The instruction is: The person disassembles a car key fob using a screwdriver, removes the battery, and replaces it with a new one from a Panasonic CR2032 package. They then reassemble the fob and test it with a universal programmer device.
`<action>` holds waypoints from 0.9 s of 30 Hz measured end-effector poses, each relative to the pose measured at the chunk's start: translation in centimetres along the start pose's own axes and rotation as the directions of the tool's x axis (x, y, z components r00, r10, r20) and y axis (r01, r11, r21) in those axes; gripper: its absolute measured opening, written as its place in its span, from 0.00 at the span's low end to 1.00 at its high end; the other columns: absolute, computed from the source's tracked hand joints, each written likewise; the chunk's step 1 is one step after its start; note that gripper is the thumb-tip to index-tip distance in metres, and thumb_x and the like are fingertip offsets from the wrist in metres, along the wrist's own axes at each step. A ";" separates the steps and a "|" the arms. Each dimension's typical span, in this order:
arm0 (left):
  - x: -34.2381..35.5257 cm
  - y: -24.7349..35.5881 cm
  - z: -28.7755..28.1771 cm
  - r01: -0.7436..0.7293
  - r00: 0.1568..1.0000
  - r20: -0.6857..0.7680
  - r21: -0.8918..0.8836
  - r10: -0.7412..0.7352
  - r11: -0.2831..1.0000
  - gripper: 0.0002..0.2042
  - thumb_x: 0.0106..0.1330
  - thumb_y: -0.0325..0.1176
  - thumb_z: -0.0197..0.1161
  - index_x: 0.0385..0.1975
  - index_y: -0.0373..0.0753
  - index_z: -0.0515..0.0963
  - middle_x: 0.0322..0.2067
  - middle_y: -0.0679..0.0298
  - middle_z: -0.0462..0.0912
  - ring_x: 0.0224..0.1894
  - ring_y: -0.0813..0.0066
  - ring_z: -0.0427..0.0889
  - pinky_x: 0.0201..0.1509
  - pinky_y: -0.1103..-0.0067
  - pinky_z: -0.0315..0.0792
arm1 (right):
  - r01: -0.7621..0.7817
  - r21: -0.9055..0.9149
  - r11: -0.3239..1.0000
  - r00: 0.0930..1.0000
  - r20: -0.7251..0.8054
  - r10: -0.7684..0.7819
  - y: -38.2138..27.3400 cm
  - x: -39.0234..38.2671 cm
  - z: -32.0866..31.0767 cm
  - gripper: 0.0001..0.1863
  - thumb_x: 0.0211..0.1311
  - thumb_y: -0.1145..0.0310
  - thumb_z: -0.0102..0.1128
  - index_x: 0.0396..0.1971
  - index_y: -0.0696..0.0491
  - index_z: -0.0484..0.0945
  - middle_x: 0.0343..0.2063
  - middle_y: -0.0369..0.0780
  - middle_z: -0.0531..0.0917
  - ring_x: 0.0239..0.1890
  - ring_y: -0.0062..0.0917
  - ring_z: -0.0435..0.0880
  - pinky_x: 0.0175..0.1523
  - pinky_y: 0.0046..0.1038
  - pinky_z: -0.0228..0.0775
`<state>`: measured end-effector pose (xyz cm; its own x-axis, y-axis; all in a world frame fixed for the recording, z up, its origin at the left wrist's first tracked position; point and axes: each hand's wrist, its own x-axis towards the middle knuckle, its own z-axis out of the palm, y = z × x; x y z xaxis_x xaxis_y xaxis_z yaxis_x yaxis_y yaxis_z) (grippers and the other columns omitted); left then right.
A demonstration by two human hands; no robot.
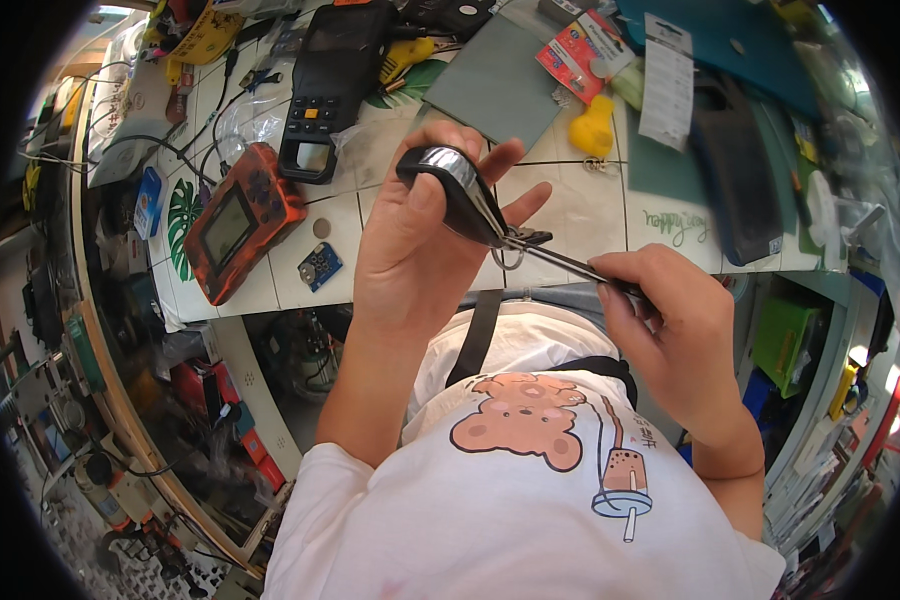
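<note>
My left hand (pixel 410 225) holds up a black car key fob (pixel 470 205) with a shiny chrome band, thumb on its face and the other fingers behind it, some spread. A small metal key ring (pixel 508 258) hangs at the fob's lower end. My right hand (pixel 670 335) grips slim metal tweezers (pixel 560 260), whose tips meet the fob's end beside the ring. A small dark piece (pixel 530 236) shows just behind the tips; I cannot tell what it is.
On the tiled table lie an orange handheld device (pixel 238 225), a blue circuit board (pixel 319 266), a coin cell (pixel 321 228), a black keypad device (pixel 335 80), a yellow key cover (pixel 592 128), a red blister card (pixel 582 55) and a dark tray (pixel 735 170).
</note>
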<state>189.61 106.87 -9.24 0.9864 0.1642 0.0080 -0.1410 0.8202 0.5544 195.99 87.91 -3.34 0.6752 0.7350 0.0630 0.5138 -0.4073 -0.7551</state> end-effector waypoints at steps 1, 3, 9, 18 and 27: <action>0.0 0.1 0.0 -0.001 1.000 0.003 -0.021 0.001 1.000 0.14 0.62 0.44 0.58 0.41 0.46 0.66 0.41 0.70 0.69 0.60 0.69 0.59 0.64 0.45 0.46 | 0.005 0.047 0.999 1.000 -0.008 -0.005 0.3 -0.1 0.2 0.09 0.44 0.82 0.59 0.29 0.58 0.75 0.22 0.41 0.76 0.23 0.31 0.76 0.26 0.26 0.67; 0.2 0.2 0.4 0.008 1.000 0.004 -0.081 -0.007 0.997 0.13 0.63 0.43 0.57 0.41 0.46 0.66 0.42 0.70 0.69 0.60 0.69 0.59 0.65 0.45 0.45 | -0.038 0.137 0.990 0.998 -0.037 0.043 0.5 -0.6 0.7 0.09 0.46 0.82 0.59 0.31 0.58 0.76 0.22 0.41 0.76 0.21 0.27 0.75 0.25 0.24 0.66; 0.2 -0.4 0.8 0.033 0.999 -0.030 -0.238 -0.041 0.971 0.12 0.64 0.42 0.55 0.42 0.45 0.66 0.42 0.69 0.70 0.61 0.69 0.59 0.65 0.45 0.43 | -0.053 0.370 0.927 0.974 -0.187 0.131 2.2 -2.1 4.4 0.09 0.49 0.84 0.58 0.32 0.59 0.77 0.22 0.37 0.76 0.19 0.16 0.71 0.23 0.17 0.62; -0.3 -2.8 1.6 0.105 0.968 -0.165 -0.426 -0.191 0.899 0.14 0.62 0.42 0.57 0.42 0.44 0.67 0.38 0.68 0.70 0.51 0.74 0.68 0.65 0.51 0.51 | 0.089 0.474 0.876 0.875 -0.457 0.158 2.4 -2.0 5.1 0.10 0.48 0.85 0.58 0.33 0.61 0.76 0.24 0.38 0.77 0.22 0.17 0.73 0.26 0.16 0.65; 0.0 -2.9 1.6 0.159 0.966 -0.111 -0.459 -0.234 0.874 0.15 0.67 0.43 0.51 0.46 0.40 0.65 0.40 0.64 0.67 0.47 0.71 0.69 0.54 0.68 0.67 | 0.113 0.342 0.933 0.974 -0.224 -0.035 2.1 0.8 2.4 0.16 0.40 0.78 0.69 0.33 0.58 0.78 0.26 0.38 0.78 0.24 0.20 0.76 0.24 0.19 0.67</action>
<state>190.11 103.64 -9.49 0.9764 0.0275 -0.2143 -0.0052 0.9946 0.1038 196.39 88.90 -6.43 0.7582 0.6085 0.2345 0.3744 -0.1118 -0.9205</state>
